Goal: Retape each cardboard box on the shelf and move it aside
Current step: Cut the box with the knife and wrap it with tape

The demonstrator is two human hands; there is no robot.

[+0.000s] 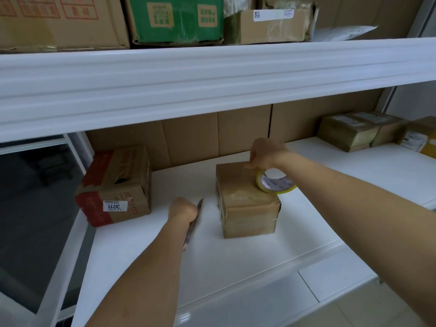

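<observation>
A small brown cardboard box (247, 208) stands in the middle of the white shelf (212, 256). My right hand (266, 153) grips a roll of clear yellowish tape (274, 181) that sits on the box's top, near its right edge. Left of the box, my left hand (184, 210) is curled round a thin knife or pen-like tool (192, 226), held low over the shelf surface. A larger box with red print and a "3011" label (115, 187) stands at the shelf's left end.
Several taped boxes (361, 131) are grouped at the shelf's far right. Flat cardboard (200, 138) lines the back. The upper shelf's beam (212, 79) hangs overhead, with more boxes (174, 17) on it. Floor shows at lower right.
</observation>
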